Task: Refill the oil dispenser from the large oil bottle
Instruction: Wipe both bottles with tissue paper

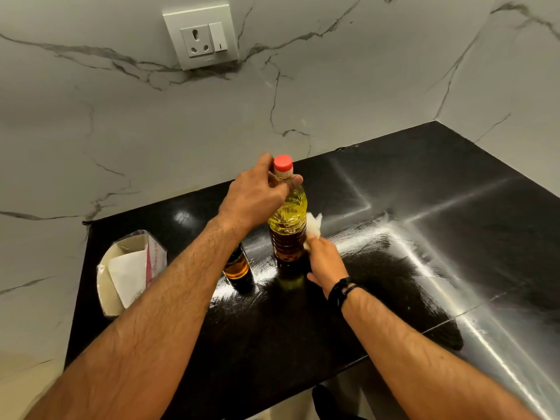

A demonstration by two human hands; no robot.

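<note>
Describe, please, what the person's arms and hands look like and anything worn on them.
Both forearms are bare and hairy, with no sleeves in view. The right wrist carries a black band of what look like a few dark strands. The left hand and wrist show nothing worn; no rings are visible on the right hand either.

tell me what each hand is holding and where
The left hand grips the large oil bottle at its neck, below the red cap. The right hand holds a white tissue against the bottle's side.
</note>
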